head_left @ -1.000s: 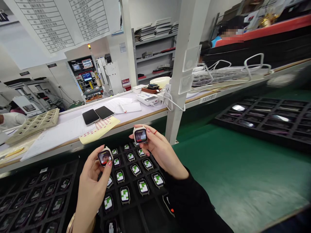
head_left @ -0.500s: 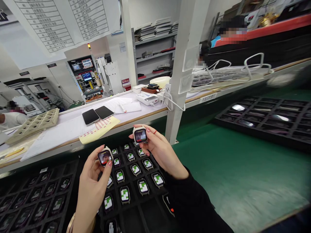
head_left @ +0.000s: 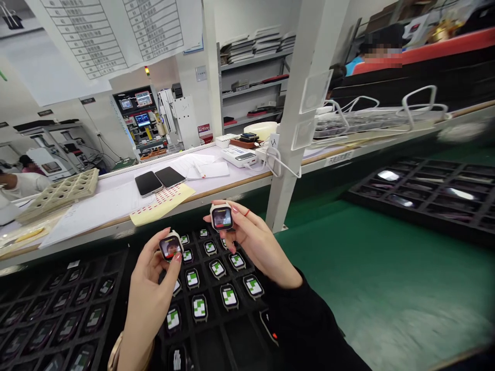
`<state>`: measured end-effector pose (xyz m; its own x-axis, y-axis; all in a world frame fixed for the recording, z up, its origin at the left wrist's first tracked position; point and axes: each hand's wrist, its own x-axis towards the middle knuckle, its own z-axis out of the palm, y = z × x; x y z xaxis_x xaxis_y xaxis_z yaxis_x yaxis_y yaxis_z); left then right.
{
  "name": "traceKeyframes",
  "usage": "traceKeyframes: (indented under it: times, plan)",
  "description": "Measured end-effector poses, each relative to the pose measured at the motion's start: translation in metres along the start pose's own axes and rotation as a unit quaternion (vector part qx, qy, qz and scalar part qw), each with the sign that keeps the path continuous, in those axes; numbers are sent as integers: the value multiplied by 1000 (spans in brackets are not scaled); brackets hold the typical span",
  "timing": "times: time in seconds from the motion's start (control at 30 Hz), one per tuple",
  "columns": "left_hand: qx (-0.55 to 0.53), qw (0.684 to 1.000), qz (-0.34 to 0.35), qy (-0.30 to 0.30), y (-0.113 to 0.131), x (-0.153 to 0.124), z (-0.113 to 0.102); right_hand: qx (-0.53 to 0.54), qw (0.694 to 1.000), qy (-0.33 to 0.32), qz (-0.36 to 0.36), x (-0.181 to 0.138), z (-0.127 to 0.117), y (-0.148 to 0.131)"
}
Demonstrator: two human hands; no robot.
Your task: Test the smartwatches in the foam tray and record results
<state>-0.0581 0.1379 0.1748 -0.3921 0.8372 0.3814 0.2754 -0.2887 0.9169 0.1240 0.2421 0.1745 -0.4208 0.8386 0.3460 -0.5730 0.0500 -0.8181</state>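
Above a black compartment tray (head_left: 240,337), each of my hands holds up one smartwatch. My left hand (head_left: 152,288) is closed on a light-rimmed smartwatch (head_left: 170,247), its thumb at the lower edge of the screen. Slightly higher and to the right, my right hand (head_left: 259,242) grips a second such smartwatch (head_left: 221,217) by its sides. Both screens are lit with a picture and a red strip at the bottom. Below them, several watches (head_left: 217,268) with green and white screens lie in the tray's compartments; the hands partly cover some.
Another dark tray (head_left: 50,314) of watches is at the left, and a further tray (head_left: 429,188) lies right on the green surface (head_left: 379,268). A white post (head_left: 297,118) rises beside the shelf with two phones (head_left: 149,184), papers and cables. Other people sit beyond.
The view has shifted slightly, so the background sits a little farther right. Both hands keep hold of their watches, with the two screens almost unchanged in position.
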Motion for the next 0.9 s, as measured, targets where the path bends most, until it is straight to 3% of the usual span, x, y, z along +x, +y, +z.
traceKeyframes:
  times: [0.53,0.9]
  plan:
    - [1,1000,4,-3,2,-2,-2,-16,997,-62,41,-6,22,15]
    - [-8,1000,-4,-7,3,-3,0,-27,997,-59,41,-7,23,14]
